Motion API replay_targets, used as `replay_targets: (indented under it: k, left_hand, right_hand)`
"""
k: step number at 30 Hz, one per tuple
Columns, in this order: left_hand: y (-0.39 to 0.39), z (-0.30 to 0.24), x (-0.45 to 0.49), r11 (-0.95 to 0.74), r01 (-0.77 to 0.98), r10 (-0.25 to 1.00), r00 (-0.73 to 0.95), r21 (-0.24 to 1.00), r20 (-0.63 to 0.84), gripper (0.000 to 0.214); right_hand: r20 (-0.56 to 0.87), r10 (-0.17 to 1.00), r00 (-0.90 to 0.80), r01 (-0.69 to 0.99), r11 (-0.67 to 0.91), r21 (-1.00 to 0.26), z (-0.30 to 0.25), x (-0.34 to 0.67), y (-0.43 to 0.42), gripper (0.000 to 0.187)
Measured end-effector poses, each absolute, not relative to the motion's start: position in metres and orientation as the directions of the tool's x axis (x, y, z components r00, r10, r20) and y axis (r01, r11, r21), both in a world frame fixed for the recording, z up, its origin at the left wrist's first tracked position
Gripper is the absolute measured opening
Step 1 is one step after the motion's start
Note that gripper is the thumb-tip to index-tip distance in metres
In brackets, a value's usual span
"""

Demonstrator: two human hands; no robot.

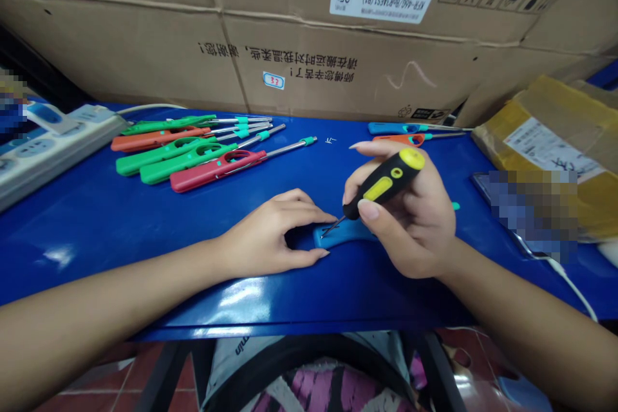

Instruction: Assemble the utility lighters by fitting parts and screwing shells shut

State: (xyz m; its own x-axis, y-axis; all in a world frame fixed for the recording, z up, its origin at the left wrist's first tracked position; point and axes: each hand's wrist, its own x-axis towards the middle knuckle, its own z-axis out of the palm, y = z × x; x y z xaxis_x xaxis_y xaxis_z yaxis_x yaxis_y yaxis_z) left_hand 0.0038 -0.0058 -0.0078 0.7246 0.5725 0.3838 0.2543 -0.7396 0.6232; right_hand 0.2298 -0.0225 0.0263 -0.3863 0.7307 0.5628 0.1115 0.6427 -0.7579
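Observation:
My right hand (410, 219) grips a black and yellow screwdriver (383, 181), tilted so that its metal tip touches the near end of a blue stick lighter (345, 232). That lighter lies flat on the blue table (96, 219). Beside it, my left hand (275, 232) rests on the table, thumb and forefinger curved round the lighter's left end and pinching it in place. Most of the lighter's body is hidden under my right hand.
Several green and red stick lighters (193, 151) lie at the back left. A blue and an orange lighter (400, 133) lie at the back right. A white power strip (48, 141) sits far left, cardboard boxes (290, 45) stand behind, a taped parcel (555, 141) at right.

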Motion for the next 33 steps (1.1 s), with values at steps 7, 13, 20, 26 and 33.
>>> replay_targets:
  k: [7,13,20,26,33]
  left_hand:
    - [-0.0060,-0.0070,0.0041,-0.740,0.262,0.577,0.720,0.620,0.385,0.039]
    - [-0.0060,-0.0069,0.0042,-0.741,0.269,0.582,0.713,0.615,0.390,0.039]
    - [-0.0059,-0.0065,0.0040,-0.739,0.269,0.584,0.713,0.618,0.388,0.039]
    - [-0.0056,-0.0059,0.0041,-0.744,0.268,0.578,0.718,0.612,0.389,0.038]
    - [-0.0058,-0.0073,0.0033,-0.734,0.258,0.581,0.718,0.628,0.384,0.037]
  right_hand:
    - [0.597,0.702,-0.387,0.093,0.674,-0.732,0.0264,0.2289,-0.0222,0.043]
    - [0.603,0.691,-0.400,0.111,0.689,-0.716,0.0255,0.2304,-0.0220,0.045]
    - [0.598,0.692,-0.404,0.097,0.682,-0.724,0.0256,0.2307,-0.0225,0.046]
    - [0.614,0.686,-0.390,0.088,0.692,-0.717,0.0247,0.2308,-0.0226,0.046]
    - [0.598,0.708,-0.376,0.142,0.682,-0.717,0.0250,0.2321,-0.0228,0.043]
